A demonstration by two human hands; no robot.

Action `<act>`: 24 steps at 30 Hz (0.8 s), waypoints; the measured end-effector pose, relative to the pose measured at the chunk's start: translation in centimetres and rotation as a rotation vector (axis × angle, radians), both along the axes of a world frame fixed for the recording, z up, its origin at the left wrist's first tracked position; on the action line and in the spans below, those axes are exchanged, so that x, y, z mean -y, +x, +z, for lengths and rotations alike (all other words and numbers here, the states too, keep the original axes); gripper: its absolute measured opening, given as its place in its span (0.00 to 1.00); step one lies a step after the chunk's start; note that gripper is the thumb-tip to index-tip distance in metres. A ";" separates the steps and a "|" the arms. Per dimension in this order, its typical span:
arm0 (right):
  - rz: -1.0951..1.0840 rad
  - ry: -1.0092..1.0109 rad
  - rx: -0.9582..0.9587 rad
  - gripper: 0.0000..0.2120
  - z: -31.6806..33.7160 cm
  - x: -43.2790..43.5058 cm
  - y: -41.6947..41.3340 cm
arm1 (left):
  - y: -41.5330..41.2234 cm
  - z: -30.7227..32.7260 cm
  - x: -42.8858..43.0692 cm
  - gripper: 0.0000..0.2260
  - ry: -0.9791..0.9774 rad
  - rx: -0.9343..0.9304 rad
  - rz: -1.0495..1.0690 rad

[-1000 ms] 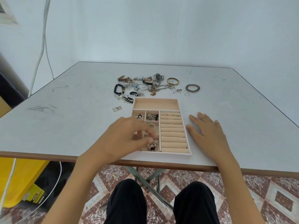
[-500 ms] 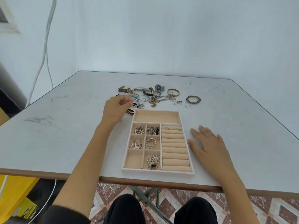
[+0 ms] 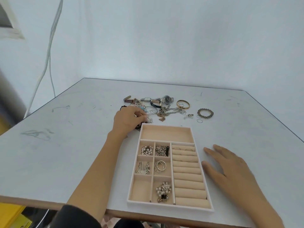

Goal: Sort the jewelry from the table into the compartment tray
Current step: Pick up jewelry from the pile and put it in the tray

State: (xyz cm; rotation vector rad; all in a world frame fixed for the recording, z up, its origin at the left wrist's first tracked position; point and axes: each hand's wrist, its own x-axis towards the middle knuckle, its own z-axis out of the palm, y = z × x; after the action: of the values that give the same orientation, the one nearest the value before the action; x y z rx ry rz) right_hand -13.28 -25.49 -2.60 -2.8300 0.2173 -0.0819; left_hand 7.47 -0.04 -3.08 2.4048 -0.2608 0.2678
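Observation:
The beige compartment tray [image 3: 166, 126] lies near the table's front edge. Its small cells hold pearl earrings [image 3: 146, 150], a chain [image 3: 162, 150], hoops [image 3: 159, 166] and a pearl cluster [image 3: 163, 191]. Behind the tray lies loose jewelry: watches [image 3: 167, 99], a gold bangle [image 3: 183, 104], a beaded bracelet [image 3: 205, 113] and tangled chains [image 3: 166, 111]. My left hand [image 3: 129, 120] sits at the pile's left end, fingers curled and pinching a small pale piece. A dark bracelet [image 3: 138, 126] peeks out under it. My right hand [image 3: 230, 170] rests flat on the table right of the tray.
The grey table [image 3: 65, 145] has scuff marks on its left side. A white cable [image 3: 47, 55] hangs down the wall at the back left. Yellow boxes [image 3: 9, 214] stand on the floor under the table's left corner.
My left hand left the tray's front cells, reached to the pile behind the tray, and its fingers have closed on the small pieces. The right hand stayed flat.

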 end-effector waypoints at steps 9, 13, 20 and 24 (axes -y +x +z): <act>0.163 0.167 0.078 0.10 6.4 -2.1 11.2 | 0.2 0.1 0.2 0.05 -0.402 -0.065 -0.042; 0.344 0.071 0.019 0.09 6.6 -6.0 16.9 | -0.3 0.8 0.3 0.05 -0.609 -0.098 -0.071; 0.449 -0.049 -0.097 0.11 5.5 -9.3 21.2 | -0.2 1.4 0.1 0.06 -0.734 -0.066 -0.066; 0.457 -0.098 -0.101 0.09 5.0 -9.6 21.3 | -0.3 1.8 0.1 0.05 -0.765 -0.112 -0.073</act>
State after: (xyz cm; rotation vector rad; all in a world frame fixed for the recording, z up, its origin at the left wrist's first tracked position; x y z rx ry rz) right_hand 8.05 -15.93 2.37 -2.9044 -0.4230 0.1536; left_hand 7.13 -0.12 -1.27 1.6432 -0.1544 0.1576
